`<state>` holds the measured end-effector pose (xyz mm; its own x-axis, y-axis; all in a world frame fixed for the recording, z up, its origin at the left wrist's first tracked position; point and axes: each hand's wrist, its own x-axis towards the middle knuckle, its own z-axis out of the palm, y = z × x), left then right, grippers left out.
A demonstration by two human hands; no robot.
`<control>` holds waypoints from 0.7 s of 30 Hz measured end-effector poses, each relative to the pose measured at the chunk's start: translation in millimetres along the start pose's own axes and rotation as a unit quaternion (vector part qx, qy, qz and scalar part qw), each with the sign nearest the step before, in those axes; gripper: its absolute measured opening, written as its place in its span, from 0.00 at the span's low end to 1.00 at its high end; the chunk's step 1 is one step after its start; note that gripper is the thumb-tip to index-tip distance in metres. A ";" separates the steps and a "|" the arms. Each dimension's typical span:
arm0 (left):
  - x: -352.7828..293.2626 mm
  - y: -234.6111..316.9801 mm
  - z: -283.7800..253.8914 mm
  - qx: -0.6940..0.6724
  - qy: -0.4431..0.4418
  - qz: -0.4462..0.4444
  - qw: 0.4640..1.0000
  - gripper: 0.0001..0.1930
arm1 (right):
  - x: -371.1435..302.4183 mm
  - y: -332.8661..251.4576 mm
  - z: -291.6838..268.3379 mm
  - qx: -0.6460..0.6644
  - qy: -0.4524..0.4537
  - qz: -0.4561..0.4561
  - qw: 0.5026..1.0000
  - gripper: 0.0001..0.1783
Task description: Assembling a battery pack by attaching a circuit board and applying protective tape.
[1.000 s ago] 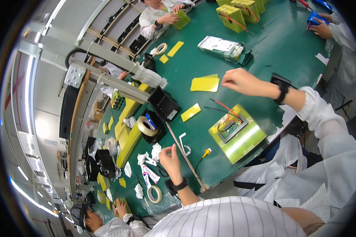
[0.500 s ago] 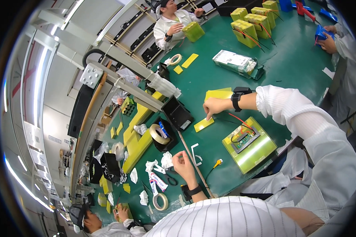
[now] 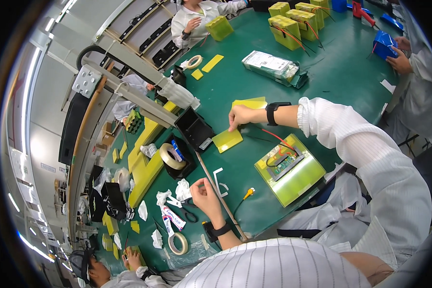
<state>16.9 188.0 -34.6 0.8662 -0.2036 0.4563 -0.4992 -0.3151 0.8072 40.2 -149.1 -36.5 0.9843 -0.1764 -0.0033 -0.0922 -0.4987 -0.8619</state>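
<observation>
My right hand pinches the edge of a yellow sheet, which looks partly lifted off the green table. Under that wrist lies another yellow sheet. A yellow-wrapped battery pack, with a green circuit board and red and black wires on top, lies nearer to me on the right. My left hand is held over the table beside a thin rod, its fingers curled and thumb pressed in; whatever it holds, if anything, does not show. White bent strips lie just right of it.
Tape rolls, scissors and a black bin stand around the left hand. Across the table are a silver-green pack and several yellow packs. One co-worker's hands hold a blue pack; other co-workers sit at the far side and lower left.
The whole view has shifted, so things sit farther left. The yellow sheet in my right hand has tilted and shows more of its face. My left hand stays curled.
</observation>
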 end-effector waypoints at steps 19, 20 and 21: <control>-19.8 137.3 18.1 -0.221 -0.302 -0.105 0.921 0.25 | -194.8 -82.2 -80.3 0.151 -0.088 -0.031 0.984 0.12; -19.6 138.3 25.2 -0.236 -0.304 -0.099 0.918 0.25 | -201.9 -78.6 -82.8 0.165 -0.081 -0.017 0.983 0.12; -19.0 140.6 29.7 -0.234 -0.309 -0.101 0.916 0.25 | -207.9 -74.3 -85.1 0.180 -0.074 -0.003 0.981 0.12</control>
<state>-70.3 120.0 59.0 0.6908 -0.7165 0.0976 -0.1406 -0.0007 0.9901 -170.4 -147.6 71.4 0.9982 -0.0364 -0.0485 -0.0538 -0.1627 -0.9852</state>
